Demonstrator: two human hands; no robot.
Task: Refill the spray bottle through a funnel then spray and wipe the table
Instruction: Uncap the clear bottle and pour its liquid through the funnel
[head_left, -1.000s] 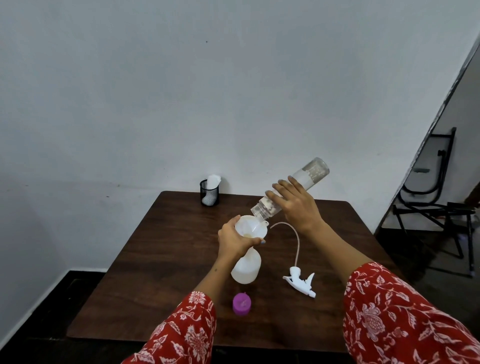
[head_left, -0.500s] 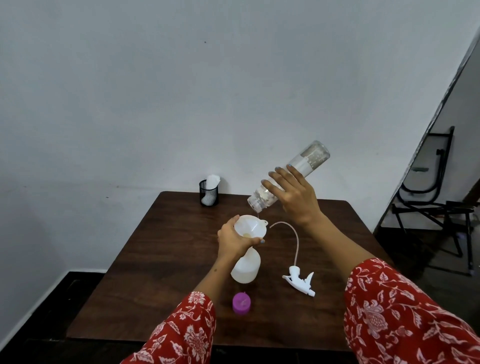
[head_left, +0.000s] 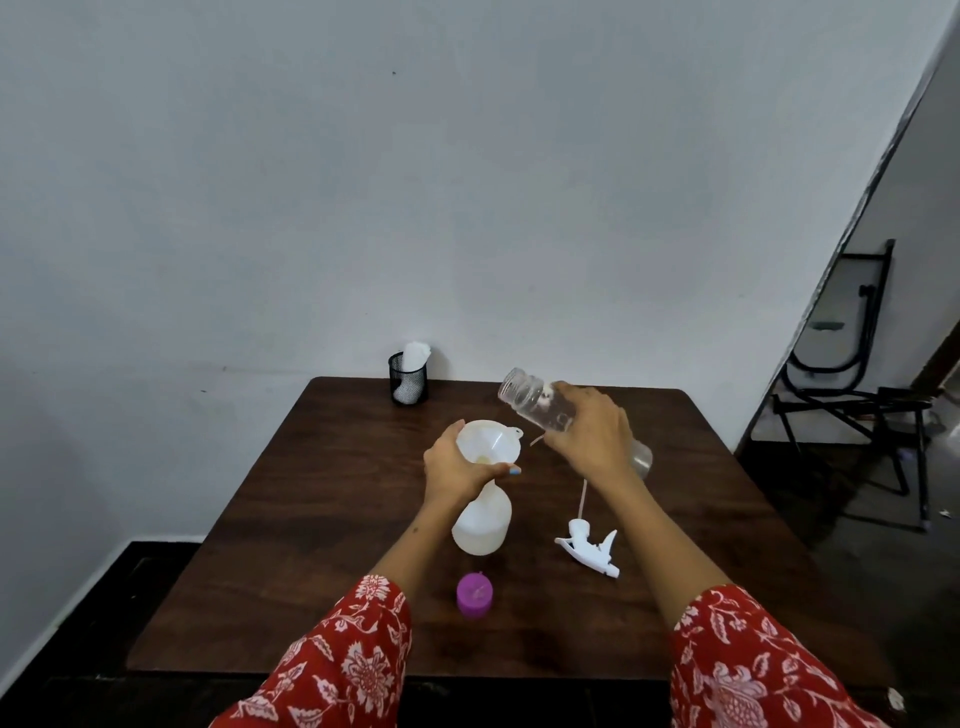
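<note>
A white spray bottle body (head_left: 482, 525) stands mid-table with a white funnel (head_left: 488, 441) in its neck. My left hand (head_left: 457, 467) grips the funnel's stem and the bottle neck. My right hand (head_left: 589, 436) holds a clear water bottle (head_left: 535, 402), tilted with its open mouth up and to the left, to the right of the funnel. The white trigger sprayer head (head_left: 589, 551) with its dip tube lies on the table right of the spray bottle.
A purple cap (head_left: 474, 595) sits near the brown table's (head_left: 311, 519) front. A black mesh cup (head_left: 409, 384) holding a white cloth stands at the back edge by the wall. A folded black chair (head_left: 852, 405) leans at the right.
My right hand has swung the clear bottle from a neck-down pouring tilt over the funnel down and to the right, so its mouth now points up. My left hand has stayed on the funnel.
</note>
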